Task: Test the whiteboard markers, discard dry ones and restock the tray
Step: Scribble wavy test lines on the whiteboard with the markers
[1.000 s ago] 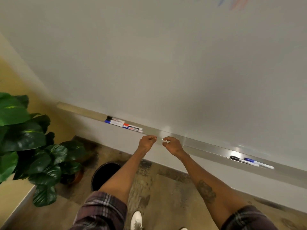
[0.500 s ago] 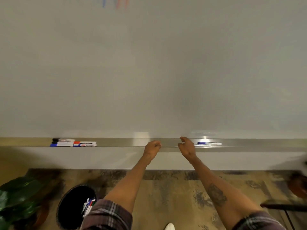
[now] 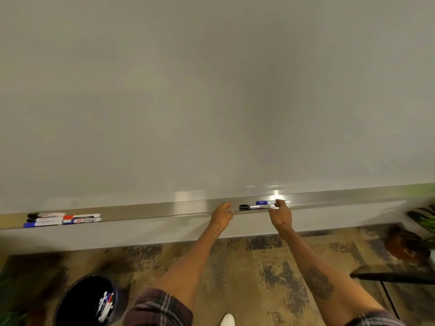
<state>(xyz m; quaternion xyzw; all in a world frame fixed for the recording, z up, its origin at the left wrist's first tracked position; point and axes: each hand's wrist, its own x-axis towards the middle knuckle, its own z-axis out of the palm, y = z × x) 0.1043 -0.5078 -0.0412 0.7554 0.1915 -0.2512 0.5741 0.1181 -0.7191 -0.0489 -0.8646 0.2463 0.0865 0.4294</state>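
A long metal tray (image 3: 141,211) runs under the whiteboard (image 3: 211,90). On it lie a black-capped marker (image 3: 249,207) and, just behind, a blue-capped marker (image 3: 263,202). My right hand (image 3: 281,215) reaches over their right ends with curled fingers, touching them; whether it grips one is hidden. My left hand (image 3: 222,214) hovers at the tray's front edge just left of the black cap, its fingers curled with nothing seen in them. Several more markers (image 3: 62,218) lie together at the tray's far left.
A black bin (image 3: 87,300) on the floor at lower left holds several markers (image 3: 106,304). A brown plant pot (image 3: 404,241) and a dark furniture edge (image 3: 388,276) stand at the right. Patterned carpet covers the floor.
The view swung right along the tray. Both hands travelled right, from the bare middle stretch to the two markers; my right hand now lies over their ends.
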